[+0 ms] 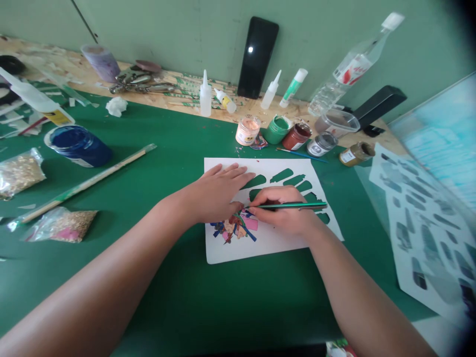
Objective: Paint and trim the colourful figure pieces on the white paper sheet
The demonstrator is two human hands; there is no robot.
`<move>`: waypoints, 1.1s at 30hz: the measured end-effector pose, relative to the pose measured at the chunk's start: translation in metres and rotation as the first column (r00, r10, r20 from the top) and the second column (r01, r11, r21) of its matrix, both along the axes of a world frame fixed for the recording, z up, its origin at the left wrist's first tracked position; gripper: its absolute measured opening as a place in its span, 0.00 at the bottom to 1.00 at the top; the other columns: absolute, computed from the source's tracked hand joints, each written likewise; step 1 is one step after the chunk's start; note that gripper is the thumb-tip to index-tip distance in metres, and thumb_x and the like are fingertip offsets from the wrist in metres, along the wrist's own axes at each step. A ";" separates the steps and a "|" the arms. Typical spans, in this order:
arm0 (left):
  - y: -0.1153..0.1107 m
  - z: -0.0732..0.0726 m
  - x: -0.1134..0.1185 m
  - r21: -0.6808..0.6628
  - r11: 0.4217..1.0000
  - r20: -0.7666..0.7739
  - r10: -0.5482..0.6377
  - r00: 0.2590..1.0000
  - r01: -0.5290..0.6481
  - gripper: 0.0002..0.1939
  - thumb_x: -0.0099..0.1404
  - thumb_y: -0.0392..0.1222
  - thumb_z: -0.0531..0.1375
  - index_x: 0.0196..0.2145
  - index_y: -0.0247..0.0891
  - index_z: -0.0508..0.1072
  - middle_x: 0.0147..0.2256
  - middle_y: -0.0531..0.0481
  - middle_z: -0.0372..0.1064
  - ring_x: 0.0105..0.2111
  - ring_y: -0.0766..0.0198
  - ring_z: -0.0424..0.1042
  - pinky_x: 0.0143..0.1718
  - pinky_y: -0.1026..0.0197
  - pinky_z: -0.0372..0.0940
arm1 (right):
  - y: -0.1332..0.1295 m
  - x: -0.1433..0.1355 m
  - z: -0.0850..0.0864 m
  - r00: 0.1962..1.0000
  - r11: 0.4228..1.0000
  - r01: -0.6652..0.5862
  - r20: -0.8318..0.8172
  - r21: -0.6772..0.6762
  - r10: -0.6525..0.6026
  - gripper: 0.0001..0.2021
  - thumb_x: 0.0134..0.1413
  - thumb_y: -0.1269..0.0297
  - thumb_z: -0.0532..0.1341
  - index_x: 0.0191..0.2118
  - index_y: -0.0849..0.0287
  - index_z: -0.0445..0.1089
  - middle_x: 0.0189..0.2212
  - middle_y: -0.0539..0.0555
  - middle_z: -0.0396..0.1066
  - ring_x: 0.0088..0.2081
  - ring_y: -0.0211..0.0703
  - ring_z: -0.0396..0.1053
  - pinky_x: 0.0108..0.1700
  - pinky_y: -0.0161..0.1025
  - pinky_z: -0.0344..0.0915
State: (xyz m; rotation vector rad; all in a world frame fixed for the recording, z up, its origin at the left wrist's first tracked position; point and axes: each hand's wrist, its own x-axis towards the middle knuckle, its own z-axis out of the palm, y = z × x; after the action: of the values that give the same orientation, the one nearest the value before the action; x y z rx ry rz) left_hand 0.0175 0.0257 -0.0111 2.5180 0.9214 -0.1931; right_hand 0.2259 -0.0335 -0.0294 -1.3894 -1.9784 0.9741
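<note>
A white sheet (pixel 238 253) with several cut-out holes lies on the green table. My left hand (pixel 219 193) rests flat on its upper left part, fingers spread. My right hand (pixel 284 213) grips a green pen-like tool (pixel 308 205), held low and nearly level, its tip close to my left thumb. Just below my hands a small heap of colourful cut pieces (pixel 234 229) sits on the sheet, partly covered by my left hand.
Paint jars (pixel 277 130), a thin blue brush (pixel 302 155) and glue bottles (pixel 206 94) stand or lie behind the sheet. At left are a blue paint jar (pixel 79 145), a long stick (pixel 89 186) and small bags (pixel 72 225). Another cut sheet (pixel 397 218) lies right.
</note>
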 end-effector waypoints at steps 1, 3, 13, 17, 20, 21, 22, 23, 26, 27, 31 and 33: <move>0.000 0.000 0.000 0.002 1.000 -0.001 -0.002 1.000 0.002 0.36 0.72 0.48 0.52 0.72 0.41 0.43 0.73 0.46 0.34 0.73 0.56 0.32 0.71 0.47 0.33 | 0.000 0.000 0.000 1.000 1.000 -0.003 -0.001 0.002 0.003 0.01 0.52 0.67 0.68 0.31 0.57 0.78 0.27 0.50 0.77 0.28 0.36 0.70 0.29 0.34 0.63; 0.000 -0.001 0.000 0.006 1.000 -0.008 -0.004 1.000 0.004 0.36 0.72 0.48 0.52 0.72 0.41 0.43 0.73 0.47 0.33 0.73 0.56 0.32 0.71 0.47 0.33 | 0.001 0.000 0.000 1.000 1.000 -0.013 -0.001 0.013 0.013 0.01 0.52 0.67 0.68 0.31 0.57 0.78 0.27 0.49 0.76 0.28 0.36 0.70 0.29 0.34 0.63; -0.004 -0.004 0.004 0.023 1.000 -0.036 0.007 0.999 -0.006 0.37 0.70 0.46 0.50 0.72 0.40 0.42 0.73 0.44 0.29 0.73 0.52 0.29 0.70 0.43 0.32 | -0.007 -0.010 0.003 0.999 0.994 -0.001 0.054 0.108 -0.005 0.07 0.53 0.69 0.65 0.25 0.58 0.73 0.23 0.48 0.72 0.25 0.35 0.66 0.28 0.34 0.60; -0.005 -0.002 0.005 0.011 1.000 -0.061 0.010 0.998 -0.010 0.37 0.70 0.45 0.50 0.72 0.42 0.41 0.74 0.45 0.28 0.73 0.52 0.28 0.70 0.43 0.31 | -0.008 -0.010 0.002 0.999 0.993 0.011 0.042 0.115 -0.016 0.07 0.52 0.70 0.66 0.25 0.58 0.72 0.23 0.47 0.71 0.24 0.34 0.65 0.27 0.34 0.59; -0.005 0.001 0.006 -0.002 1.000 -0.071 0.016 0.997 -0.016 0.37 0.70 0.45 0.50 0.72 0.42 0.41 0.74 0.45 0.28 0.73 0.54 0.28 0.71 0.44 0.31 | -0.006 -0.008 0.000 1.000 0.996 0.009 0.024 0.088 -0.011 0.07 0.52 0.71 0.66 0.25 0.58 0.71 0.24 0.47 0.71 0.24 0.34 0.64 0.27 0.34 0.58; -0.005 0.001 0.005 -0.004 1.000 -0.071 0.017 0.997 -0.017 0.37 0.70 0.45 0.50 0.73 0.43 0.40 0.74 0.45 0.28 0.73 0.54 0.27 0.71 0.44 0.31 | -0.006 -0.008 0.000 1.000 0.997 0.005 0.019 0.080 -0.007 0.07 0.52 0.71 0.66 0.25 0.58 0.71 0.24 0.47 0.71 0.25 0.34 0.64 0.27 0.34 0.58; -0.005 0.001 0.005 -0.004 1.000 -0.071 0.017 0.997 -0.017 0.37 0.70 0.45 0.50 0.73 0.43 0.40 0.74 0.46 0.28 0.73 0.54 0.27 0.71 0.44 0.31 | -0.006 -0.007 0.000 1.000 0.997 0.003 0.015 0.074 -0.004 0.07 0.52 0.71 0.66 0.25 0.58 0.71 0.24 0.47 0.71 0.25 0.34 0.64 0.27 0.34 0.58; -0.005 0.001 0.005 -0.003 1.000 -0.071 0.015 0.997 -0.015 0.37 0.70 0.46 0.50 0.73 0.43 0.40 0.74 0.45 0.28 0.73 0.54 0.27 0.71 0.44 0.31 | -0.006 -0.007 -0.001 1.000 0.997 0.004 0.011 0.071 -0.005 0.07 0.52 0.71 0.66 0.25 0.59 0.71 0.24 0.47 0.71 0.25 0.33 0.64 0.27 0.34 0.58; -0.005 0.001 0.005 -0.005 1.000 -0.076 0.008 0.997 -0.009 0.37 0.71 0.46 0.50 0.72 0.42 0.41 0.73 0.45 0.28 0.73 0.53 0.27 0.71 0.43 0.31 | -0.006 -0.007 -0.001 1.000 0.998 0.012 0.003 0.068 -0.012 0.07 0.51 0.71 0.66 0.25 0.59 0.71 0.24 0.47 0.71 0.25 0.33 0.63 0.26 0.34 0.58; -0.005 0.001 0.005 -0.007 1.000 -0.077 0.008 0.997 -0.008 0.37 0.71 0.46 0.50 0.72 0.42 0.40 0.73 0.45 0.27 0.73 0.53 0.27 0.71 0.43 0.31 | -0.006 -0.007 -0.001 1.000 0.998 0.014 0.001 0.069 -0.014 0.07 0.51 0.72 0.66 0.25 0.59 0.71 0.24 0.47 0.71 0.24 0.33 0.63 0.26 0.34 0.58; -0.004 0.001 0.005 -0.005 1.000 -0.080 0.009 0.997 -0.009 0.37 0.71 0.47 0.50 0.73 0.42 0.40 0.73 0.45 0.27 0.73 0.53 0.27 0.71 0.43 0.31 | -0.006 -0.008 -0.001 1.000 0.998 0.020 0.003 0.066 -0.020 0.07 0.50 0.73 0.66 0.24 0.59 0.71 0.24 0.47 0.71 0.24 0.33 0.64 0.26 0.33 0.58; -0.004 0.002 0.005 -0.006 1.000 -0.088 0.008 0.996 -0.009 0.37 0.71 0.47 0.49 0.73 0.42 0.40 0.73 0.46 0.26 0.73 0.54 0.26 0.71 0.43 0.30 | -0.006 -0.008 -0.001 1.000 0.998 0.025 0.014 0.065 -0.026 0.07 0.50 0.73 0.66 0.24 0.59 0.71 0.24 0.47 0.71 0.24 0.33 0.64 0.26 0.33 0.58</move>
State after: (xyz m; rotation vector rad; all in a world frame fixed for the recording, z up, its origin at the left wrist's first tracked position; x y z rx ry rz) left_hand 0.0227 0.0222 -0.0093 2.5168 0.9640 -0.3066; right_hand 0.2182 -0.0399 -0.0302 -1.3864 -1.9809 0.8832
